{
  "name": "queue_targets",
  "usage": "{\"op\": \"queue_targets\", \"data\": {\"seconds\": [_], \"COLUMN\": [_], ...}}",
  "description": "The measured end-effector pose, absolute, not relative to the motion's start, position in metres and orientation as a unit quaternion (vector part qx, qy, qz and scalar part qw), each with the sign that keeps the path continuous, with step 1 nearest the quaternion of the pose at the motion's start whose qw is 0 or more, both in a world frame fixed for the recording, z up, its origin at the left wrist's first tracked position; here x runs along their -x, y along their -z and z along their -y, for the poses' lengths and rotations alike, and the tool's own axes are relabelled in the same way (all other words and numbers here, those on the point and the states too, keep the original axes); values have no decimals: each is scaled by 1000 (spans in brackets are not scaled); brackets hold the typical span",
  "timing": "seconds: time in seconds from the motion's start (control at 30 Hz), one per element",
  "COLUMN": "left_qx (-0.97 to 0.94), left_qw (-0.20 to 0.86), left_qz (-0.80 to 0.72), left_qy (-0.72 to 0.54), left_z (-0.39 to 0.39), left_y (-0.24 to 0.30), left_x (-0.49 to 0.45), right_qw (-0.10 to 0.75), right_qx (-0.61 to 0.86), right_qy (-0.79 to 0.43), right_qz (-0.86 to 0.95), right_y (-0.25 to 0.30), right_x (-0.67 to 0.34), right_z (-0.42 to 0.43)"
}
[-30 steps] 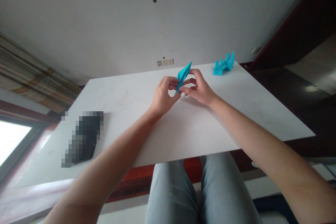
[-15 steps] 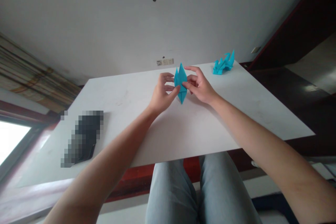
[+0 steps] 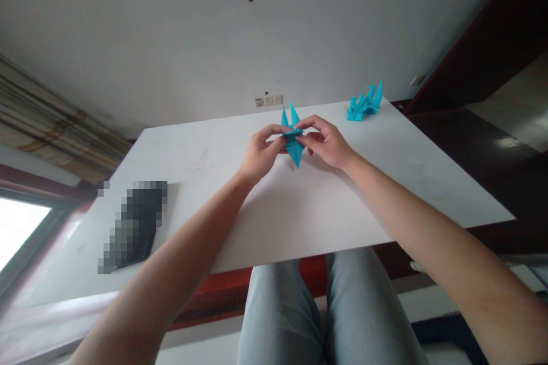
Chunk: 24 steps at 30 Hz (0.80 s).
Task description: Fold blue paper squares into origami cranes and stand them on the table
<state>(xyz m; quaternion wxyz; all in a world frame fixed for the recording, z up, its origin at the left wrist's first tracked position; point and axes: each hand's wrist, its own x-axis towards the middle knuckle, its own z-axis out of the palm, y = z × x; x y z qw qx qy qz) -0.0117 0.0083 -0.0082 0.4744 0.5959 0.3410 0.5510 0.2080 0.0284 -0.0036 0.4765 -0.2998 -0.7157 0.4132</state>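
A blue piece of folded origami paper (image 3: pixel 294 151) is held up over the middle of the white table. Two narrow points stick up at its top and one wider point hangs down. My left hand (image 3: pixel 266 148) pinches its left side between thumb and fingers. From the right, my right hand (image 3: pixel 324 140) pinches the other side, thumb in front and index finger along the upper fold. The paper's back and some of my fingertips are hidden.
Finished-looking blue origami figures (image 3: pixel 365 104) stand at the table's back right corner. A dark, pixelated object (image 3: pixel 137 228) lies at the left on the white table (image 3: pixel 205 182). Behind the table rises a wall with sockets (image 3: pixel 269 101); a curtain (image 3: pixel 55 125) hangs to the left.
The front upper flap of the paper has been folded down, so two narrow points now show at the top. My fingers have closed in on the fold from both sides.
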Motion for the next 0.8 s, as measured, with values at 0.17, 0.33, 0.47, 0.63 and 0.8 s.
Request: {"op": "queue_targets", "data": {"seconds": [0.17, 0.33, 0.47, 0.63, 0.8], "left_qx": [-580, -568, -575, -622, -643], "left_qw": [503, 530, 535, 470, 407], "left_qz": [-338, -322, -330, -330, -298], "left_qy": [-545, -541, -524, -532, -576], "left_z": [-6, -8, -7, -10, -18], "left_y": [4, 5, 5, 12, 24], "left_x": [13, 13, 13, 14, 15], "right_qw": [470, 483, 471, 481, 502], "right_qx": [300, 312, 322, 284, 289], "right_qy": [-464, -478, -454, -432, -404], "right_qz": [688, 665, 684, 708, 708], "right_y": [-5, -10, -7, 2, 12], "right_x": [-211, -211, -211, -211, -212], "right_z": [-25, -23, -23, -28, -34]}}
